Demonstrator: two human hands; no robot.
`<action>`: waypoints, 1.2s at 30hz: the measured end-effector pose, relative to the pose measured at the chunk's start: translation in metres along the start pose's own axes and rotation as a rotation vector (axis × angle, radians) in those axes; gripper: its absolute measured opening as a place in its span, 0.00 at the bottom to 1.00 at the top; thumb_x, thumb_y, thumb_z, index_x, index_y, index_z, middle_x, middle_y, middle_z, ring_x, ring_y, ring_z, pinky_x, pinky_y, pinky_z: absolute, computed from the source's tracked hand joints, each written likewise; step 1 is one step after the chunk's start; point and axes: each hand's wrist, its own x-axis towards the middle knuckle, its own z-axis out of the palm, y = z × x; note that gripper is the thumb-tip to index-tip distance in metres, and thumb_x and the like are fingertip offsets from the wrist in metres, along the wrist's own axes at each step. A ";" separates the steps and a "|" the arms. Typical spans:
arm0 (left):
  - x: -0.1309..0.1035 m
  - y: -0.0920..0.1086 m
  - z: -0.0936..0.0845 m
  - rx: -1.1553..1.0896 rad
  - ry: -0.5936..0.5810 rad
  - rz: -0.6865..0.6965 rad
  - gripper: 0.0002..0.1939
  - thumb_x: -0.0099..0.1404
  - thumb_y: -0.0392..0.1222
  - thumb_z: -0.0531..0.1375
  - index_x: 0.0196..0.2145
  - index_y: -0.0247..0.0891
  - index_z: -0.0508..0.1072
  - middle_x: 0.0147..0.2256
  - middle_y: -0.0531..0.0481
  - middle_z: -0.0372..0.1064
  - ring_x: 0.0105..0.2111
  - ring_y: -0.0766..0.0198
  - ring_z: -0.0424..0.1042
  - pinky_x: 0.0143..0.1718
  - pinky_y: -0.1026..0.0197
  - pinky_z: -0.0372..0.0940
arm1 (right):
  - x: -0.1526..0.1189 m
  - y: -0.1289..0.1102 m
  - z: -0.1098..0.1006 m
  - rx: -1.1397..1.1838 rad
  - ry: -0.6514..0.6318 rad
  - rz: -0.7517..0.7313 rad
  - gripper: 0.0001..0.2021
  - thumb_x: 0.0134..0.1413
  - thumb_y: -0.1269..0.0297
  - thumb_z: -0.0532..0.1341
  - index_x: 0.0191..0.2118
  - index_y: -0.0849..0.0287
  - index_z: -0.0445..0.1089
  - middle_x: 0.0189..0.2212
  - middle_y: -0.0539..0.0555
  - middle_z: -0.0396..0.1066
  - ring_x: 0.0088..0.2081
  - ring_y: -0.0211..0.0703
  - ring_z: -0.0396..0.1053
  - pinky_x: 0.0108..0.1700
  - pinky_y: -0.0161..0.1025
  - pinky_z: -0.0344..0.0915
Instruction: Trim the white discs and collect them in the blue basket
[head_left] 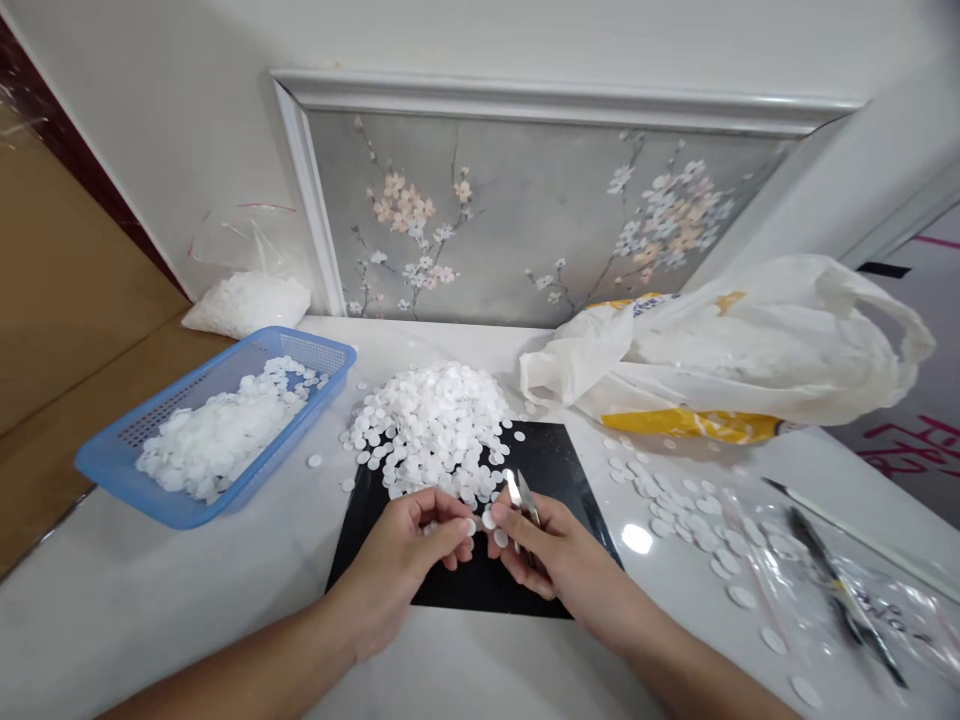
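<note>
My left hand pinches a small white disc between thumb and fingers, above the black mat. Close beside it, my right hand holds metal snips with the blades pointing up and away. That same hand also pinches a white disc, and another disc shows just below its fingertips. The two hands' fingertips are almost touching. Just beyond them a heap of white discs covers the far left part of the mat and spills onto the table.
To the left stands a blue basket partly filled with discs, with a clear bag of white pieces behind it. A white plastic bag lies at the right. Nearer are scattered discs, a clear bag and a dark pen-like tool.
</note>
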 end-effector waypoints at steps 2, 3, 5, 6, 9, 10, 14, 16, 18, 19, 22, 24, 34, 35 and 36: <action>-0.002 0.002 0.001 -0.111 -0.028 -0.074 0.02 0.56 0.37 0.56 0.27 0.36 0.66 0.22 0.53 0.68 0.23 0.71 0.63 0.23 0.68 0.53 | -0.004 -0.011 -0.001 -0.132 0.013 -0.039 0.19 0.56 0.46 0.54 0.27 0.59 0.61 0.14 0.43 0.57 0.15 0.30 0.49 0.17 0.30 0.45; -0.003 0.002 0.002 -0.170 -0.056 -0.120 0.02 0.57 0.37 0.54 0.27 0.37 0.65 0.23 0.52 0.69 0.22 0.71 0.63 0.22 0.68 0.51 | -0.006 -0.019 0.000 -0.225 0.018 -0.079 0.18 0.58 0.48 0.53 0.27 0.58 0.61 0.15 0.44 0.57 0.16 0.31 0.50 0.18 0.31 0.47; -0.004 0.002 0.001 -0.256 -0.129 -0.195 0.05 0.58 0.39 0.51 0.28 0.36 0.65 0.25 0.49 0.71 0.20 0.71 0.63 0.20 0.69 0.49 | -0.009 -0.034 0.003 -0.471 0.015 -0.197 0.13 0.60 0.56 0.53 0.27 0.57 0.61 0.17 0.45 0.60 0.20 0.33 0.57 0.22 0.31 0.53; -0.004 0.001 0.001 -0.279 -0.155 -0.216 0.08 0.59 0.41 0.50 0.29 0.35 0.66 0.25 0.48 0.71 0.19 0.71 0.63 0.19 0.69 0.49 | -0.009 -0.042 0.007 -0.601 0.008 -0.261 0.12 0.61 0.61 0.52 0.27 0.57 0.61 0.19 0.46 0.62 0.22 0.35 0.60 0.24 0.32 0.56; -0.002 -0.001 -0.003 -0.359 -0.161 -0.209 0.15 0.62 0.47 0.49 0.25 0.35 0.66 0.20 0.52 0.66 0.17 0.72 0.62 0.17 0.70 0.50 | -0.004 -0.060 0.024 -0.852 -0.149 -0.431 0.13 0.62 0.69 0.49 0.26 0.58 0.63 0.26 0.50 0.65 0.26 0.36 0.65 0.30 0.33 0.62; 0.000 -0.002 -0.004 -0.391 -0.140 -0.196 0.15 0.62 0.48 0.50 0.23 0.36 0.64 0.18 0.54 0.63 0.16 0.72 0.61 0.17 0.71 0.50 | -0.002 -0.065 0.031 -0.883 -0.181 -0.463 0.12 0.60 0.71 0.50 0.27 0.58 0.65 0.28 0.52 0.66 0.29 0.37 0.66 0.32 0.34 0.63; 0.008 0.000 -0.014 -0.466 -0.073 -0.132 0.14 0.61 0.45 0.53 0.21 0.37 0.59 0.15 0.59 0.54 0.14 0.75 0.56 0.14 0.73 0.43 | 0.003 -0.079 0.047 -0.954 -0.262 -0.553 0.10 0.59 0.74 0.52 0.40 0.60 0.69 0.35 0.56 0.71 0.35 0.41 0.70 0.36 0.34 0.64; 0.011 0.004 -0.018 -0.473 -0.070 -0.100 0.14 0.62 0.45 0.53 0.22 0.37 0.60 0.16 0.57 0.56 0.14 0.75 0.54 0.13 0.72 0.39 | 0.001 -0.083 0.044 -0.887 -0.202 -0.515 0.11 0.63 0.70 0.49 0.42 0.58 0.69 0.34 0.53 0.73 0.34 0.40 0.71 0.36 0.34 0.64; 0.012 0.007 -0.022 -0.467 -0.068 -0.086 0.17 0.63 0.47 0.53 0.20 0.36 0.59 0.18 0.55 0.58 0.13 0.76 0.52 0.13 0.71 0.36 | -0.001 -0.081 0.035 -0.831 -0.058 -0.495 0.12 0.64 0.67 0.49 0.41 0.56 0.70 0.32 0.51 0.74 0.32 0.39 0.71 0.36 0.34 0.63; 0.013 0.008 -0.024 -0.453 -0.067 -0.075 0.19 0.64 0.48 0.53 0.20 0.36 0.57 0.17 0.56 0.57 0.13 0.76 0.51 0.13 0.70 0.36 | -0.001 -0.077 0.028 -0.830 0.040 -0.499 0.12 0.64 0.66 0.49 0.39 0.55 0.70 0.30 0.50 0.73 0.30 0.39 0.70 0.35 0.34 0.63; 0.011 0.013 -0.027 -0.326 -0.081 -0.019 0.17 0.65 0.49 0.53 0.22 0.37 0.60 0.14 0.61 0.47 0.13 0.76 0.44 0.14 0.69 0.37 | 0.000 -0.052 0.008 -0.859 0.182 -0.491 0.08 0.59 0.65 0.55 0.34 0.55 0.72 0.30 0.51 0.72 0.28 0.39 0.68 0.31 0.35 0.63; 0.008 0.017 -0.028 -0.165 -0.114 0.013 0.11 0.65 0.47 0.53 0.29 0.37 0.65 0.15 0.62 0.46 0.14 0.75 0.45 0.16 0.69 0.38 | 0.001 -0.030 -0.001 -0.846 0.142 -0.455 0.06 0.56 0.68 0.58 0.34 0.55 0.73 0.30 0.50 0.70 0.25 0.37 0.66 0.27 0.34 0.63; -0.004 0.022 -0.026 0.740 -0.129 0.108 0.06 0.58 0.45 0.58 0.29 0.40 0.70 0.15 0.61 0.48 0.17 0.70 0.46 0.20 0.65 0.40 | 0.000 0.012 -0.005 -0.984 -0.083 -0.660 0.09 0.57 0.74 0.54 0.37 0.57 0.71 0.32 0.52 0.67 0.29 0.37 0.68 0.33 0.33 0.67; -0.005 0.019 -0.024 0.818 -0.110 0.132 0.05 0.57 0.44 0.59 0.28 0.41 0.70 0.15 0.61 0.49 0.17 0.69 0.48 0.21 0.65 0.40 | 0.001 0.011 -0.005 -0.988 -0.084 -0.645 0.09 0.56 0.75 0.54 0.35 0.57 0.71 0.31 0.52 0.67 0.28 0.37 0.67 0.31 0.33 0.66; -0.005 0.015 -0.023 0.873 -0.095 0.155 0.04 0.56 0.43 0.60 0.27 0.42 0.71 0.15 0.60 0.51 0.17 0.68 0.49 0.21 0.65 0.40 | 0.001 0.008 -0.005 -0.970 -0.063 -0.609 0.09 0.55 0.75 0.54 0.33 0.58 0.70 0.30 0.52 0.66 0.26 0.36 0.66 0.29 0.33 0.65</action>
